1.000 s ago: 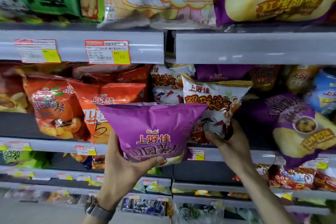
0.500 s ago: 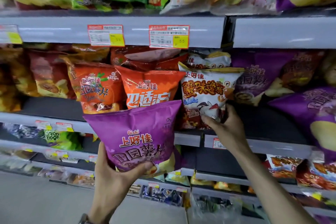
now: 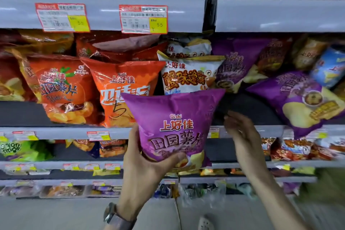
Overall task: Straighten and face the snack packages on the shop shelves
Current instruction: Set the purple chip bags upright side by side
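Head view, from the left: an orange potato-chip bag (image 3: pixel 61 89) and a red-orange snack bag (image 3: pixel 121 87) stand side by side on the grey shelf (image 3: pixel 56 132). In front of the shelf edge, the left hand (image 3: pixel 143 170), with a wristwatch (image 3: pixel 112 214) on its wrist, grips the lower left corner of a purple Oishi chip bag (image 3: pixel 175 117). The thumb lies across the bag's front. The bag stands upright above the palm, label facing out, and covers the lower part of a white snack bag (image 3: pixel 188 76) on the shelf. Just right of it hovers the right hand (image 3: pixel 242 134), blurred, its fingers loosely spread and holding nothing. Further right, a tilted purple bag (image 3: pixel 295 99) leans over the shelf edge.
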`<state>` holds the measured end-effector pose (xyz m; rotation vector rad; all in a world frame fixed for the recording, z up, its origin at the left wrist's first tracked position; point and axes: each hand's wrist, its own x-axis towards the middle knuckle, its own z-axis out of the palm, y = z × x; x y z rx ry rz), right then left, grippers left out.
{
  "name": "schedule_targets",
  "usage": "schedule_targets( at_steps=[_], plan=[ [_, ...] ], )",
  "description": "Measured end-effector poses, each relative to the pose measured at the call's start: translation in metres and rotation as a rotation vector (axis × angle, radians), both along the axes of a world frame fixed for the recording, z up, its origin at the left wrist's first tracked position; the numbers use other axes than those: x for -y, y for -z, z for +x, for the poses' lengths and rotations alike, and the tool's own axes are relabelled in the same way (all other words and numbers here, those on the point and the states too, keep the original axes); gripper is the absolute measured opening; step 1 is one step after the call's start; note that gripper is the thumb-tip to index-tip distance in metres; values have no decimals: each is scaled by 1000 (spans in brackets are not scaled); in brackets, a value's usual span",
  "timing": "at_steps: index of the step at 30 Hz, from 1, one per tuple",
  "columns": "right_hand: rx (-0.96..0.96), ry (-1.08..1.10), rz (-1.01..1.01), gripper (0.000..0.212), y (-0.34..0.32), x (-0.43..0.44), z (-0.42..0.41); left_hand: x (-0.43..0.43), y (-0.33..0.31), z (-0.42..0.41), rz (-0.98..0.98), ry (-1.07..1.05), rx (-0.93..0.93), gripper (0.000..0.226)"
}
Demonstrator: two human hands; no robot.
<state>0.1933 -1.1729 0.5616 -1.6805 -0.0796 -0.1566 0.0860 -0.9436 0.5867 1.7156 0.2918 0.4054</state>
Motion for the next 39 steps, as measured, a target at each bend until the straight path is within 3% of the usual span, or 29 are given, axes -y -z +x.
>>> schedule_targets(
  at_steps=[2, 11, 20, 27, 34, 39],
  plan=[
    [-13, -13, -2, 28, -4, 14, -13, 21, -5, 15, 11, 50, -1, 91],
    [-30, 3, -7, 31, -27, 68, -15, 104, -27, 84, 34, 156, 37, 84],
    [40, -14, -28, 39, -41, 109, 36, 168, -31, 151, 58, 99, 111, 86],
    [12, -143, -33, 53, -35, 109, 69, 170, -14, 182, 97, 25, 82, 84],
    [-40, -186, -117, 65, -12, 106, 70, 160, -7, 174, 146, 102, -27, 88],
    [-53, -240, -125, 57, -14, 108, 73, 157, -10, 168, 227, 127, -73, 66]
  ],
)
